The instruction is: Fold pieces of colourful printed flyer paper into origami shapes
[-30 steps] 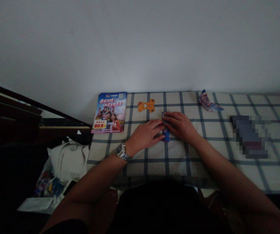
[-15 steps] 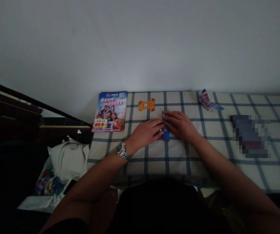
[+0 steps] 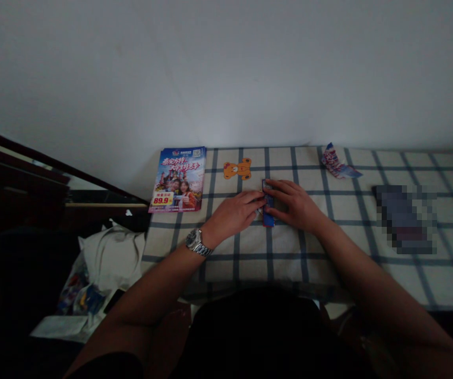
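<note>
A narrow blue strip of folded paper lies upright in view on the checked cloth, partly covered by fingers. My left hand reaches in from its left side, fingers closed together with the tips on the strip's edge. From the right, my right hand has its fingertips and thumb on the same strip, gripping it against the table. A silver watch is on my left wrist. The underside of the strip and the pads of my fingers are hidden.
A stack of printed flyers sits at the table's left edge. An orange bear picture is behind my hands. At the right are a crumpled printed paper and a blurred-out dark object. A white bag stands lower left.
My fingers have shifted slightly on the folded paper, and a little more of its blue surface shows between them. The other things stay where they were.
</note>
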Tool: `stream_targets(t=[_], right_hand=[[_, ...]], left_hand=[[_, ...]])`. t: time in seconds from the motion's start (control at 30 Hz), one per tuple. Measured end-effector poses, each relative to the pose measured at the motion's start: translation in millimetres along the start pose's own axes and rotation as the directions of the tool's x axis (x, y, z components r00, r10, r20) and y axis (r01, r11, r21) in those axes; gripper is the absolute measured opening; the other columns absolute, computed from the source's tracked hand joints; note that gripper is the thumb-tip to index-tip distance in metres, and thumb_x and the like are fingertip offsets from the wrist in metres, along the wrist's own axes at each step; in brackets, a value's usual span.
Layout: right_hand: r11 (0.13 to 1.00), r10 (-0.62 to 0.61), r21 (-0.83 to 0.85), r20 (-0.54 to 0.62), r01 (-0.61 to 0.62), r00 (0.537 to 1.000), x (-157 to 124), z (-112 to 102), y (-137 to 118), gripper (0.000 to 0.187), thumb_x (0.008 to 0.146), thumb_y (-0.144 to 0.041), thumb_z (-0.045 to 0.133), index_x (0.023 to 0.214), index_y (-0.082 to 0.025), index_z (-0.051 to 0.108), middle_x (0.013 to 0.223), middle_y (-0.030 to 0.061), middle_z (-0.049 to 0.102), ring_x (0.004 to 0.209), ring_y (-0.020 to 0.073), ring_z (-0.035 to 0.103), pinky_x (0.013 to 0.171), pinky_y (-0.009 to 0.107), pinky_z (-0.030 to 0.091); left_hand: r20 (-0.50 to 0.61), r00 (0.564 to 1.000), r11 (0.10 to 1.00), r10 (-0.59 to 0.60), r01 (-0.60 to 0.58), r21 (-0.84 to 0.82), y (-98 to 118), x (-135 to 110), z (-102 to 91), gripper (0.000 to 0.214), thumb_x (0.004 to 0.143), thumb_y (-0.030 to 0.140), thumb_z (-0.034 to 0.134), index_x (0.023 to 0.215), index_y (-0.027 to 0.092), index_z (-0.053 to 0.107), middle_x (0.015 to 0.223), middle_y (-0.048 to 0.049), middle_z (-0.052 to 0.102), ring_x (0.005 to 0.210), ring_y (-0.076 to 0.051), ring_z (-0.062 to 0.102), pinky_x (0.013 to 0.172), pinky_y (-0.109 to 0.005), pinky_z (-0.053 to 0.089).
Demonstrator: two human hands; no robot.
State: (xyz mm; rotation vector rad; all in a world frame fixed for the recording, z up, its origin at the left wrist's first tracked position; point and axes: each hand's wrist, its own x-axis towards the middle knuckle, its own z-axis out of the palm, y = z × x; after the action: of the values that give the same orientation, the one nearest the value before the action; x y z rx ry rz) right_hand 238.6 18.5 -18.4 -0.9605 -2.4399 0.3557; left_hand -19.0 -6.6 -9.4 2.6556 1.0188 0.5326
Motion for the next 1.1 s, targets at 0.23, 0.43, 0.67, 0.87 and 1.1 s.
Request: stream_targets(t=[0.23, 0.43, 0.67, 0.87, 1.1], right_hand=[[0.999, 0.017, -0.033, 0.014, -0.017, 1.000, -1.2, 1.7, -1.9, 0.057, 0.095, -0.040, 0.074, 0.149, -0.026, 0.061, 0.161, 0.0108, 0.055, 0.142, 0.0374, 0.056, 0.116, 0.063, 0.050], [0.997, 0.020, -0.072, 0.019, -0.019, 1.000, -1.4, 2.6, -2.7, 0.061, 0.092, -0.037, 0.076, 0.149, -0.023, 0.059, 0.160, 0.0118, 0.056, 0.141, 0.0375, 0.056, 0.117, 0.062, 0.050], [0.997, 0.021, -0.069, 0.013, -0.020, 1.000, -1.1, 3.3, -2.2, 0.058, 0.092, -0.038, 0.077, 0.146, -0.025, 0.061, 0.159, 0.0119, 0.056, 0.140, 0.0381, 0.057, 0.116, 0.062, 0.050], [0.999, 0.017, -0.045, 0.015, -0.016, 1.000, -0.6, 2.4, -2.6, 0.061, 0.091, -0.036, 0.078, 0.148, -0.027, 0.059, 0.159, 0.0114, 0.056, 0.140, 0.0380, 0.057, 0.115, 0.063, 0.050], [0.998, 0.010, -0.056, 0.004, -0.010, 1.000, 0.2, 0.5, -5.8, 0.059, 0.092, -0.036, 0.077, 0.147, -0.023, 0.060, 0.158, 0.0135, 0.057, 0.141, 0.0369, 0.056, 0.117, 0.061, 0.049]], left_hand=[[0.002, 1.000, 1.000, 0.000, 0.000, 0.002, 0.3, 0.3, 0.4, 0.043, 0.101, 0.013, 0.057, 0.143, 0.020, 0.061, 0.150, -0.0090, 0.059, 0.138, -0.025, 0.059, 0.114, -0.045, 0.057], [-0.006, 0.998, 0.998, 0.064, -0.064, 0.008, -4.3, -1.9, 0.4, 0.034, 0.102, 0.014, 0.060, 0.135, 0.021, 0.067, 0.150, -0.0092, 0.060, 0.138, -0.025, 0.059, 0.113, -0.044, 0.057], [0.007, 0.998, 0.998, 0.055, -0.056, 0.019, -4.1, -2.3, -1.4, 0.032, 0.103, 0.017, 0.060, 0.133, 0.024, 0.069, 0.151, -0.0090, 0.058, 0.137, -0.026, 0.060, 0.111, -0.046, 0.058], [-0.009, 0.999, 0.999, 0.046, -0.046, 0.006, -0.7, -1.0, -1.4, 0.031, 0.103, 0.018, 0.060, 0.133, 0.023, 0.068, 0.147, -0.0083, 0.062, 0.137, -0.025, 0.060, 0.110, -0.045, 0.059], [-0.028, 0.998, 0.998, 0.064, -0.064, -0.008, -3.6, -0.8, 1.4, 0.030, 0.103, 0.016, 0.058, 0.131, 0.021, 0.070, 0.147, -0.0093, 0.063, 0.139, -0.024, 0.061, 0.114, -0.044, 0.057]])
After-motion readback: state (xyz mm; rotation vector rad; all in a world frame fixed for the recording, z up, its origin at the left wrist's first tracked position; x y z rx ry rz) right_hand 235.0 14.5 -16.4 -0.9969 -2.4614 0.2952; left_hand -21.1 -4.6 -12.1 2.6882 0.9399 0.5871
